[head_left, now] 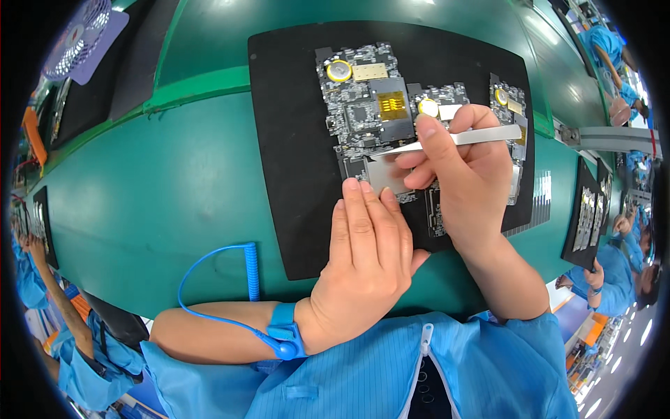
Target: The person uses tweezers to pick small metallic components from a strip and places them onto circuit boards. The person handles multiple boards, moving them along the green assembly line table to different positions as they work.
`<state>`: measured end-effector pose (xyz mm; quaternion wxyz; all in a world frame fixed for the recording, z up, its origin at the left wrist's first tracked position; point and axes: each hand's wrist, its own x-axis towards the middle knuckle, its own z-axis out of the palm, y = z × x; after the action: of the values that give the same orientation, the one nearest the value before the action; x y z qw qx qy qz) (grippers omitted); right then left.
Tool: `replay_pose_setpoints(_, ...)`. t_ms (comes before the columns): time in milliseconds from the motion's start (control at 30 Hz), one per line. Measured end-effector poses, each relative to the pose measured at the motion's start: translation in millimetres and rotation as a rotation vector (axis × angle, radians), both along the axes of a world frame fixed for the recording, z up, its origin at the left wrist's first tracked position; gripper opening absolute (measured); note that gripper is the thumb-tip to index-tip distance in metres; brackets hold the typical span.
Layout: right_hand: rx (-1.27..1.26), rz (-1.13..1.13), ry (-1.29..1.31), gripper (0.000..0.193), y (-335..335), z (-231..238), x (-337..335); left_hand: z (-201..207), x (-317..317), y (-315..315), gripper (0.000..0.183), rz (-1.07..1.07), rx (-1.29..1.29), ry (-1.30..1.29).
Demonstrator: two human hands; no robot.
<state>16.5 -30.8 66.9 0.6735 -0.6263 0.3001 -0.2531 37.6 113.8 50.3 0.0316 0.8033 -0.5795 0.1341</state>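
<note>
A long circuit board (361, 112) with a round coin cell (339, 70) and a gold-patched card slot (393, 105) lies on a black mat (293, 153). My left hand (370, 237) rests with its fingers stretched out, the tips on the board's lower end beside a silver metal plate (387, 173). In my right hand (464, 164) a pair of white tweezers (481, 136) is pinched, its points at the top edge of that plate. Two more boards, one with a coin cell (428, 107) and another at the right (508, 98), are partly hidden by this hand.
A blue wrist strap (283, 332) with a coiled cord (252, 272) is on my left arm. The green table (153, 202) carries the mat. A fan (84, 31) stands at the far left. At the right, a co-worker's hand (594, 276) touches a black tray of boards (585, 216).
</note>
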Motion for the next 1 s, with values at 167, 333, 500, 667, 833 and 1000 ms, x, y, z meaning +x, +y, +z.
replay_pose_setpoints(167,-0.001,0.063,-0.028,0.024,0.2,-1.1,-1.0,-5.8,-0.6,-0.5,0.064,0.011,-0.019,-0.001)
replay_pose_setpoints(333,-0.037,0.015,-0.056,0.023,7.0,-1.2,1.4,-1.6,1.6,3.1,0.064,0.003,-0.017,-0.003)
replay_pose_setpoints(500,-0.067,0.018,-0.045,0.021,5.7,-3.2,1.9,-0.6,0.6,2.8,0.063,0.018,-0.003,-0.004)
replay_pose_setpoints(667,-0.080,0.011,-0.027,0.021,4.6,-3.4,1.8,0.4,0.6,2.2,0.062,0.012,0.005,0.005)
replay_pose_setpoints(833,-0.061,0.013,-0.046,0.021,3.9,-4.5,1.5,1.8,0.5,1.9,0.062,0.007,0.010,0.011)
replay_pose_setpoints(1000,-0.023,0.028,-0.076,0.023,2.5,-3.3,0.4,2.7,0.0,2.2,0.063,0.000,0.013,0.024)
